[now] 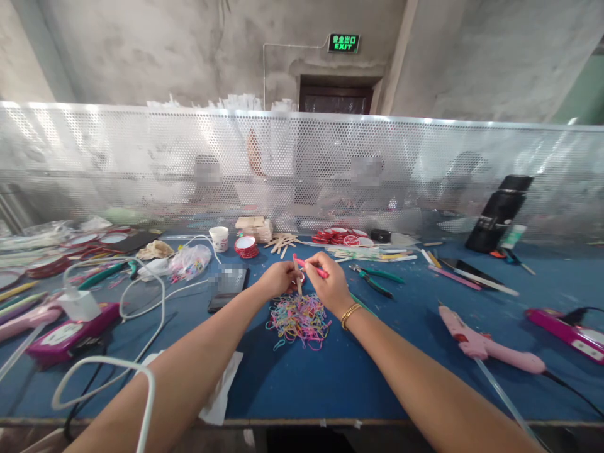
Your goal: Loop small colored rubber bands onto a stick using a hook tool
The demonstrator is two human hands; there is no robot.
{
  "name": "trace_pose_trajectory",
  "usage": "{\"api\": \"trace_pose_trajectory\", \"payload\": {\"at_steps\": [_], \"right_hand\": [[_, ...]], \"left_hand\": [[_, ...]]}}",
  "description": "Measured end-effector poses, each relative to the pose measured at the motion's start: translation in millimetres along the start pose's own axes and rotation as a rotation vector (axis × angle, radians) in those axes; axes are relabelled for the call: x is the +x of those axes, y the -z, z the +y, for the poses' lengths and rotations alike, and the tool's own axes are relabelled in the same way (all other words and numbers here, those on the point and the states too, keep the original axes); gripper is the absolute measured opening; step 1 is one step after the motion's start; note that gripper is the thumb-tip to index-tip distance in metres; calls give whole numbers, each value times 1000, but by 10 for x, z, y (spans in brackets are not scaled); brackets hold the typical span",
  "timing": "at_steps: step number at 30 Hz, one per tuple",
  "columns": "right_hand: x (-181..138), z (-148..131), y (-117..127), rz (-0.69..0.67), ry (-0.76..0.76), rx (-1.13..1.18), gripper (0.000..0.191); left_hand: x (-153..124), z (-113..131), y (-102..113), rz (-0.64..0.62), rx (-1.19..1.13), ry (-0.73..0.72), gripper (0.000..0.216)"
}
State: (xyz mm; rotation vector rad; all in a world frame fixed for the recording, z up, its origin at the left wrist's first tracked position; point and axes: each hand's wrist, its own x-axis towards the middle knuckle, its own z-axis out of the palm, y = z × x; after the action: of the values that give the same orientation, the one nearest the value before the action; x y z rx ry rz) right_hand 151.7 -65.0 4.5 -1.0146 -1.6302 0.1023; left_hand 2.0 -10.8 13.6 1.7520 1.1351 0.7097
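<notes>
**Forearms low, fingertips pinched: holding two thin sticks steady**

Forearms come in from the bottom edge, with a white cable looping beside the left one and a crumpled tissue lying under it. The hands meet mid-way across the blue table, just above a heap of coloured rubber bands.

The left hand has its fingertips closed on a small wooden stick, held roughly upright. The right hand pinches a red stick between thumb and forefinger. Its far end tilts up to the left and meets the top of the wooden one. I can't tell whether a band is already looped around them, it's too small to see.

My take: both pieces are thin and held only at the fingertips, so twisting looks like the main risk. I'd pinch close to where they cross, rest the wrists on the table and work right over the pile so a band is easy to grab.

Green-handled pliers sit just right of the right hand and a phone lies near the left. A pink glue gun is well off to the right. None of it crowds the hands.
</notes>
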Motion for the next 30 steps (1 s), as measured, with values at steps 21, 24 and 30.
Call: {"api": "trace_pose_trajectory", "payload": {"at_steps": [21,24,30], "right_hand": [[11,9,12,47,-10,-20,14],[10,-7,4,23,17,-17,16],[14,14,12,51,-11,-35,14]], "left_hand": [[30,-30,12,1,-6,-5,13],[18,-19,8,11,-12,-1,14],[6,6,7,8,-13,17,13]]}}
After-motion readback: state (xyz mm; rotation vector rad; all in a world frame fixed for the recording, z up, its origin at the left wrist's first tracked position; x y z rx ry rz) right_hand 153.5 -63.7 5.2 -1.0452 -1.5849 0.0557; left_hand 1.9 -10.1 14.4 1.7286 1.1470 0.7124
